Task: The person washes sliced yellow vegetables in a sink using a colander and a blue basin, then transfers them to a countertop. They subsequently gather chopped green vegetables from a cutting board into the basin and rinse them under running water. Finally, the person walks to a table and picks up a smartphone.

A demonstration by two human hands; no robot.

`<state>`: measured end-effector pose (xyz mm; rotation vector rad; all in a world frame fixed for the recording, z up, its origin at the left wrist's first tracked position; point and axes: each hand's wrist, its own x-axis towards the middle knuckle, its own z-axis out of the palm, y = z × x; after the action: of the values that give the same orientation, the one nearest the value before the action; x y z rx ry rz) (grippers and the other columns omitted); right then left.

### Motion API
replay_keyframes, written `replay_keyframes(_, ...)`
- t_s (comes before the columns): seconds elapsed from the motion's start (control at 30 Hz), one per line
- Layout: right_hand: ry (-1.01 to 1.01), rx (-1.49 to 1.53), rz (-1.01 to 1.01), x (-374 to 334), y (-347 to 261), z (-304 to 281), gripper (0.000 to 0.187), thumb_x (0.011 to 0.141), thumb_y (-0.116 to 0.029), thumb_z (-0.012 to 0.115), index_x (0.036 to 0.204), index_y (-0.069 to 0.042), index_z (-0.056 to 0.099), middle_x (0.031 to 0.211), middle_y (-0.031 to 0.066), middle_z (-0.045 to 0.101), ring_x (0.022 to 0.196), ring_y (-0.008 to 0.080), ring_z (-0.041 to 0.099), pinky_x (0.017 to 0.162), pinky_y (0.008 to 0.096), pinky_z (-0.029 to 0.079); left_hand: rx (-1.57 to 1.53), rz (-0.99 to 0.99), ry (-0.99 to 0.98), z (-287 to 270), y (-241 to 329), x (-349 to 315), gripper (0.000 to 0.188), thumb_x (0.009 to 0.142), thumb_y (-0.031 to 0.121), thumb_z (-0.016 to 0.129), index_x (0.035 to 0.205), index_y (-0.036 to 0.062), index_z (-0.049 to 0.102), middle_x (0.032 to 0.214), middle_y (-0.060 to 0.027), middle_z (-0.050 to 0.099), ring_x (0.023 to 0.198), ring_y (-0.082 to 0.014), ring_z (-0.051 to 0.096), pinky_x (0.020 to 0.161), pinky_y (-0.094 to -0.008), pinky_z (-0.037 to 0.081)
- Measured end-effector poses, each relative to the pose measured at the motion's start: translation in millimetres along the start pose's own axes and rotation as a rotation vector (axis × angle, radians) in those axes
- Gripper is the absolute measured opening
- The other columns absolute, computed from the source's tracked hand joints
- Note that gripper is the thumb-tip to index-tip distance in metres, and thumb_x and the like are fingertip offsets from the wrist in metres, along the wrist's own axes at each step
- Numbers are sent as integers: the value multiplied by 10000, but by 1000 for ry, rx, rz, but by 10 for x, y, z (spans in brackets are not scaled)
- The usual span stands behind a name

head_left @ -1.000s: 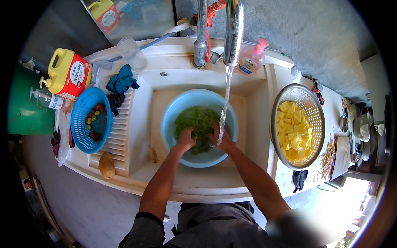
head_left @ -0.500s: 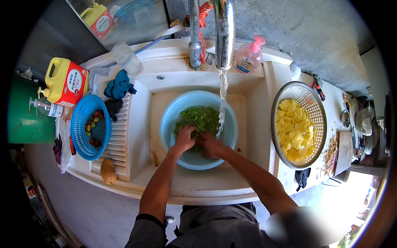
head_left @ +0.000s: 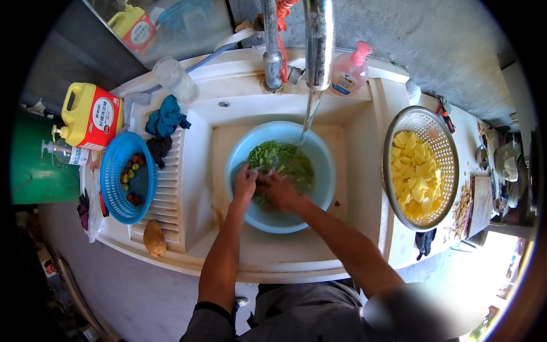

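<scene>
A light blue basin [head_left: 325,171] sits in the white sink [head_left: 364,159], filled with water and chopped green vegetables [head_left: 288,162]. Water runs from the metal tap [head_left: 319,40] into the basin. My left hand [head_left: 245,185] rests at the basin's left side, fingers in the greens. My right hand [head_left: 279,191] lies beside it, pressed down on the greens in the water. Both hands touch each other near the basin's middle.
A metal colander [head_left: 419,122] of yellow potato pieces sits on the right counter. On the left drainboard are a blue basket [head_left: 114,182] with small red and green items, a potato [head_left: 154,238], a blue cloth [head_left: 166,117], a yellow jug [head_left: 91,117]. A pink soap bottle [head_left: 348,71] stands by the tap.
Both hands moved from the basin's near rim toward the left and middle, closer together, stirring the greens. The head view shifted slightly.
</scene>
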<state>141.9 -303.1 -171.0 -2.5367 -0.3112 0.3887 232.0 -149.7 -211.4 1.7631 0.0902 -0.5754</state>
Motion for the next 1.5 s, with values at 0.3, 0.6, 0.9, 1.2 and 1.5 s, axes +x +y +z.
replay_keyframes(0.3, -21, -104, 24, -353, 208, 196, 670, 701, -318, 798, 1314, -135, 599, 1453, 173, 433, 1394, 428, 342, 1104, 560, 372, 488, 252, -87, -4, -2, -25, 637, 865, 147, 698, 1439, -2, 463, 1435, -283, 464, 1342, -396, 448, 1094, -447, 392)
replay_keyframes(0.6, -93, -44, 211, -555, 222, 40, 576, 756, -193, 739, 1306, -107, 590, 1447, 231, 404, 1366, 440, 373, 1062, 514, 435, 970, 313, -556, 145, 396, -495, 678, 727, 171, 783, 1349, 41, 549, 1422, -259, 445, 1311, -432, 434, 1080, -473, 409)
replay_keyframes(0.9, -192, 23, 280, -508, 61, 62, 583, 763, -256, 754, 1289, -63, 592, 1432, 190, 433, 1320, 410, 438, 1022, 506, 467, 819, 315, -264, 94, -6, -189, 504, 754, 70, 718, 1246, 63, 610, 1360, -194, 481, 1208, -424, 521, 973, -476, 483)
replay_keyframes(1.2, -5, -117, 409, -494, 66, -104, 587, 783, -168, 696, 1353, -125, 563, 1435, 188, 428, 1299, 404, 442, 1032, 542, 464, 968, 514, -219, 165, 238, -278, 650, 699, 89, 774, 1316, 78, 570, 1477, -199, 408, 1349, -465, 367, 1096, -511, 394)
replay_keyframes(1.5, 305, -45, 434, -502, 455, 134, 526, 824, -82, 546, 1348, -49, 524, 1384, 219, 465, 1255, 428, 477, 978, 484, 500, 1086, 562, -246, -9, 276, -251, 639, 671, 184, 846, 1254, 48, 622, 1479, -225, 417, 1347, -458, 379, 1125, -507, 365)
